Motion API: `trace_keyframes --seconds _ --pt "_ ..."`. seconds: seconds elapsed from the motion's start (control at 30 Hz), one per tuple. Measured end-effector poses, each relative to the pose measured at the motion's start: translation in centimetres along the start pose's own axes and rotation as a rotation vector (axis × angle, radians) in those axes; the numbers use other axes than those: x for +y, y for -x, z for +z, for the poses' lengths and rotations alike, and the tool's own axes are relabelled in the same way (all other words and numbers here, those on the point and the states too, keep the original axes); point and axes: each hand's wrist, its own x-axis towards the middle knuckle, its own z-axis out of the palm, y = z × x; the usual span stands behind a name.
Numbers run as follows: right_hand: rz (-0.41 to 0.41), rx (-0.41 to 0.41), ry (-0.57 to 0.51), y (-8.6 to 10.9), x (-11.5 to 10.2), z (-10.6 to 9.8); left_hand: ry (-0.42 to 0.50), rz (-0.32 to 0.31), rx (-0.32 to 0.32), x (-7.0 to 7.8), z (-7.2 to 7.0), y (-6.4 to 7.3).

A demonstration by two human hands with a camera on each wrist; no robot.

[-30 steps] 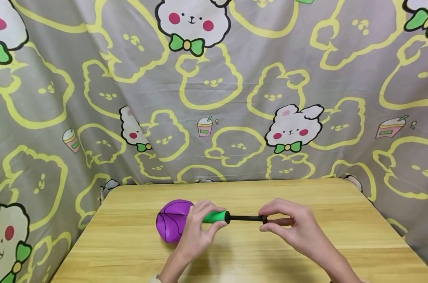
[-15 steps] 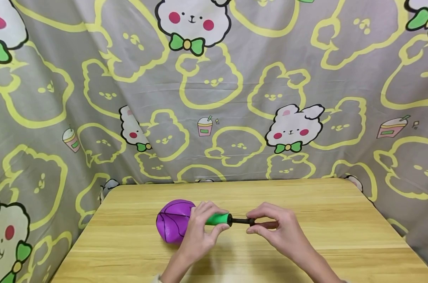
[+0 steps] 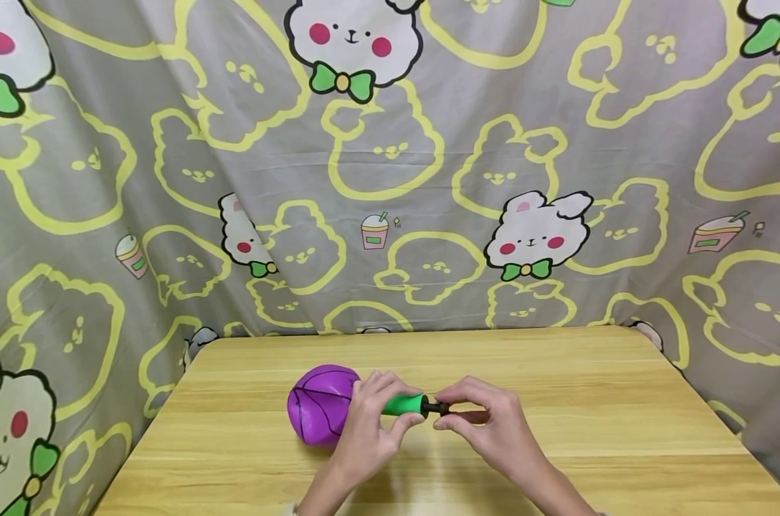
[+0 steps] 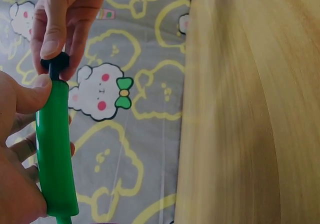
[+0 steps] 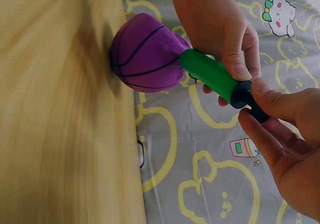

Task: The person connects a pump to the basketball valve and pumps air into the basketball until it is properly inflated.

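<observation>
My left hand (image 3: 372,423) grips the green barrel of a hand pump (image 4: 57,149), which lies roughly level above the table. At the pump's right end, my right hand (image 3: 487,423) pinches the black plunger handle (image 5: 259,113) between thumb and fingers. Only a short piece of the black rod shows between handle and barrel. Left of the left hand is a purple ball (image 3: 322,405) with black lines, dented and not fully round. The pump's other end points at the ball in the right wrist view; where they meet is hidden.
A wooden table (image 3: 235,459) with light grain spreads under both hands. Behind it and at both sides hangs a grey curtain (image 3: 422,172) printed with yellow outlines and white rabbits.
My right hand has moved left and pushed the plunger rod most of the way into the green barrel. The left hand and ball have shifted only slightly right.
</observation>
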Motion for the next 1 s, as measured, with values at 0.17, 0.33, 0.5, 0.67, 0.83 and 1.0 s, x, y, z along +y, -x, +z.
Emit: trace_keyframes --seconds 0.17,0.33,0.5,0.67,0.83,1.0 --pt "0.033 -0.008 0.033 0.0 -0.3 0.1 0.003 0.005 0.001 -0.2 -0.1 0.0" --pt "0.059 -0.040 0.046 -0.1 -0.8 -0.1 0.021 0.001 -0.001 -0.5 -0.1 -0.2" --pt "0.079 -0.054 0.071 0.0 -1.5 -0.8 0.031 0.007 -0.004 -0.6 -0.2 -0.1" --pt "0.107 -0.057 0.090 -0.2 -2.3 -1.8 0.028 0.004 0.003 -0.8 -0.6 0.0" --pt "0.163 -0.037 0.108 -0.4 -3.0 -2.7 0.023 -0.004 0.009 -0.8 -1.0 -0.1" --pt "0.150 -0.002 0.157 -0.7 -3.8 -4.2 0.008 0.002 0.039 -1.0 -1.5 -0.3"
